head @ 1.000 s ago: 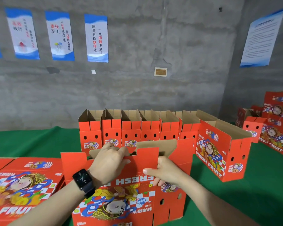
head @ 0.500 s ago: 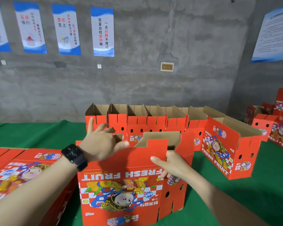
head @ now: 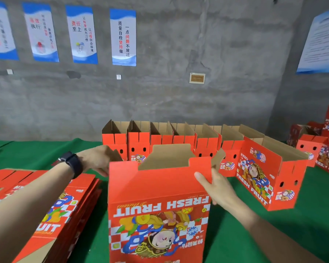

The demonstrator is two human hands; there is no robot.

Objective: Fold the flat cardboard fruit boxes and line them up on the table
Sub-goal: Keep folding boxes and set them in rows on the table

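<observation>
The fruit box (head: 160, 205) is being held upright on the green-covered bench (head: 302, 234), in the middle of the view; its printed face is being turned toward the camera, with FRESH FRUIT being shown upside down; its top is being left open, and the brown inner side of the far flap is being shown above the red front panel. The upper right corner of the box is being pinched by the right grip (head: 217, 188); the thumb is being laid on the front panel, while the other fingers are being hidden behind the right edge. The upper left corner is being met by the left grip (head: 97, 160); its fingertips are being hidden by the front panel and a small brown side flap, so whether anything is being clasped cannot be told; a dark wristwatch (head: 72, 164) is being worn on that wrist. Just left of the box, a stack of flat boxes (head: 46, 205) is being carried by the bench, partly covered by the left forearm; behind the box, a row of folded boxes (head: 160, 137) is being kept side by side, tops open; at the right end of the row one angled box (head: 264, 177) is being kept turned, its printed face in view; posters (head: 123, 37) are being displayed on the wall behind.
</observation>
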